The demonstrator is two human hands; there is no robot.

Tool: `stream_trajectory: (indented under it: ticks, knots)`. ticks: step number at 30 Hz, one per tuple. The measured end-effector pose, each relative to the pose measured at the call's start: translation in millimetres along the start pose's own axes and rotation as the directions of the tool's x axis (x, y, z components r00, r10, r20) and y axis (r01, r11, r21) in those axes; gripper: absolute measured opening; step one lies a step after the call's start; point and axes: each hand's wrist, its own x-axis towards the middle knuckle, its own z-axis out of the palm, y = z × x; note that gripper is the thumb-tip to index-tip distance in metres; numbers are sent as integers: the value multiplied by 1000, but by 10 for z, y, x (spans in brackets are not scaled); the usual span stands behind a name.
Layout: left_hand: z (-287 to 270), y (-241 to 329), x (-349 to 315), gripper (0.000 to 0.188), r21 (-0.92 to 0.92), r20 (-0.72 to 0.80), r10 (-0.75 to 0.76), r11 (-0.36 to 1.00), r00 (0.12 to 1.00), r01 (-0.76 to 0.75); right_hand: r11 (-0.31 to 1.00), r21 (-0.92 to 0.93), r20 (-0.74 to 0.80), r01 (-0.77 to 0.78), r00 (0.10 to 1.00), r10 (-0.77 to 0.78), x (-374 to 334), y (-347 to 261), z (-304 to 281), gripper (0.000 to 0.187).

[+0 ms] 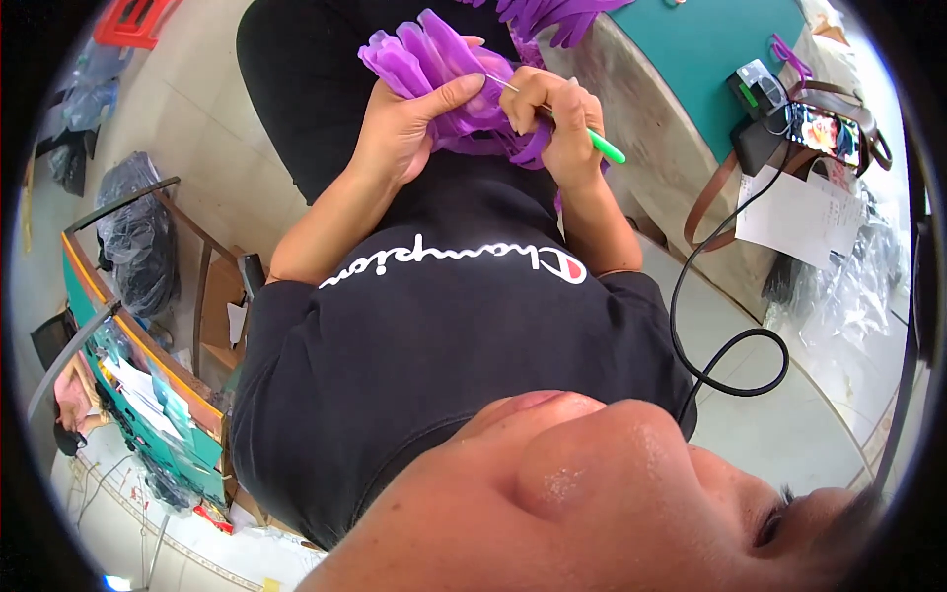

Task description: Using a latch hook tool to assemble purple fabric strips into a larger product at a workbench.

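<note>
My left hand (400,133) grips a bundle of soft, slightly see-through purple rubbery pieces (426,61), shaped like glove fingers, over my lap. Its thumb presses across the bundle toward the right. Between the fingers of my right hand (564,116) is a slim tool with a bright green handle (606,147) and a thin metal shaft. The shaft reaches left to the purple material beside my left thumb; its tip is too small to make out. Purple folds also hang below both hands. More purple finger-shaped pieces (562,18) lie at the near edge of the green-topped table.
On the right, the green tabletop (691,59) carries a small black device (758,91) and a lit phone (827,134). A black cable (675,296) loops down there. White papers (794,215) sit nearby. Left are a black plastic bag (138,237) and another green-topped table (202,452).
</note>
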Motion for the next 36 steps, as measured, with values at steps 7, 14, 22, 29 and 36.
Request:
stream_trajectory:
  ticks: [7,14,22,29,36]
  knots:
    - [-3,-13,-18,40,-6,-7,72,997,997,-73,998,17,-49,-59,997,60,-19,33,9,59]
    - [-87,-129,10,43,119,6,198,973,980,-197,968,-221,-103,-122,989,101,12,-87,98,53]
    - [-140,127,-57,44,72,303,-320,947,898,313,981,42,-424,190,892,-155,305,181,-798,31]
    - [-67,96,-30,27,-48,34,-91,995,995,92,516,745,195,-423,877,438,268,77,-1123,33]
    - [30,-15,19,16,10,-167,131,991,977,-131,744,-595,154,304,952,-266,59,-140,77,38]
